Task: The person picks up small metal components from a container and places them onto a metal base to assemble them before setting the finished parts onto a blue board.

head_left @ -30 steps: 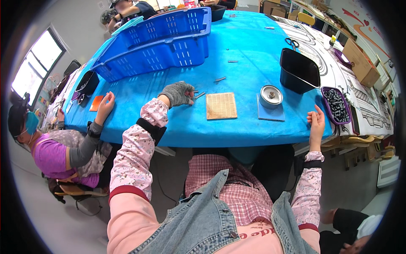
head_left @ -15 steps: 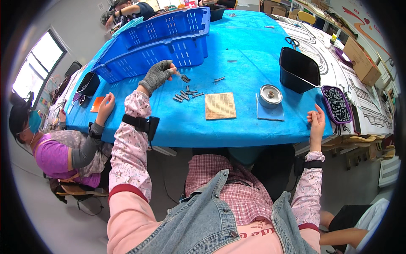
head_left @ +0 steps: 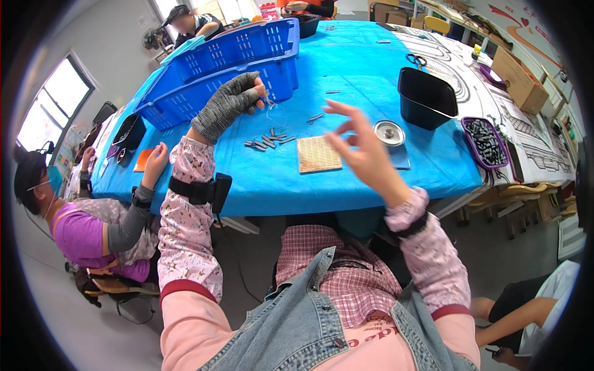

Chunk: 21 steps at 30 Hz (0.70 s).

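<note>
Right hand (head_left: 366,157) has swung centre-frame, grip spread, overlapping the mat (head_left: 314,153); left hand (head_left: 226,106) pinches seemingly thread (head_left: 270,106) before the upper-left crate (head_left: 167,102).

The blurred right hand (head_left: 364,153) is partly hiding a mat (head_left: 317,154); a thread (head_left: 270,106) is looking too faint to trace.

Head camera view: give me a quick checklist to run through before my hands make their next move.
1. Left hand, in a grey fabric fingerless glove, has a grip: ok, it pinches a thin pale strand.
2. Bare right hand free: ok, fingers spread, seemingly empty though blurred.
3. Short dark-grey strips lying together: ok, loosely grouped on the blue table cover.
4. Square beige gridded board fully visible: not ok, the right hand overlaps its edge.
5. Strand's loose end located: cannot tell, too fine.
</note>
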Motion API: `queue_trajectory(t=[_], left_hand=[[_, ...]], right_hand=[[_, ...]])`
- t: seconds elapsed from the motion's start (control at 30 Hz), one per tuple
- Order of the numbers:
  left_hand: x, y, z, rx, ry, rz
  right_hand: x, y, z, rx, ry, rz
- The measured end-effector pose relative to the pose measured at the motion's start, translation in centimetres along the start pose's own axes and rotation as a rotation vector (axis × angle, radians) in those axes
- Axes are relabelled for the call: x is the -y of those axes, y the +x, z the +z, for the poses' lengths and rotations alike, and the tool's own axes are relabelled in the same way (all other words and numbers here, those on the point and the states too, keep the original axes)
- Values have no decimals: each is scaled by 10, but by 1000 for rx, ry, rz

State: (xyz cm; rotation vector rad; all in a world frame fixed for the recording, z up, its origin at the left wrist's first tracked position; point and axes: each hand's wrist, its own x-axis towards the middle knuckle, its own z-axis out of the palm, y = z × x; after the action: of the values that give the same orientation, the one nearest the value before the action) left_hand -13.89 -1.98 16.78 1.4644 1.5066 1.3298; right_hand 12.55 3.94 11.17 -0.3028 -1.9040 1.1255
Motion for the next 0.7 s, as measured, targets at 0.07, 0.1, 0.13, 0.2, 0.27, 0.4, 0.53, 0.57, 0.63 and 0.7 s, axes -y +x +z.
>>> queue_trajectory(t=[0.07,0.1,0.13,0.2,0.27,0.4,0.53,0.57,0.63,0.7], left_hand=[[-15,-5,14,94,46,10],[-21,-7,24,186,92,10],[-31,-15,36,221,114,-8],[-29,-21,45,320,70,95],[-21,-22,41,365,79,126],[67,-7,-16,-23,895,342],[148,-8,-19,24,1139,-68],[166,-14,-34,17,1141,-59],[187,-13,-44,-143,1055,37],[219,-6,-60,-166,1002,143]], right_hand=[[-5,13,26,3,42,7],[-6,15,26,-1,33,7],[-7,17,29,63,174,56],[2,11,26,134,326,179],[10,-14,5,134,194,197],[46,-87,-55,195,-28,348],[34,-174,-141,88,-432,706],[28,-198,-156,61,-683,661],[12,-251,-176,-9,-1235,549],[26,-255,-172,-78,-1082,686]])
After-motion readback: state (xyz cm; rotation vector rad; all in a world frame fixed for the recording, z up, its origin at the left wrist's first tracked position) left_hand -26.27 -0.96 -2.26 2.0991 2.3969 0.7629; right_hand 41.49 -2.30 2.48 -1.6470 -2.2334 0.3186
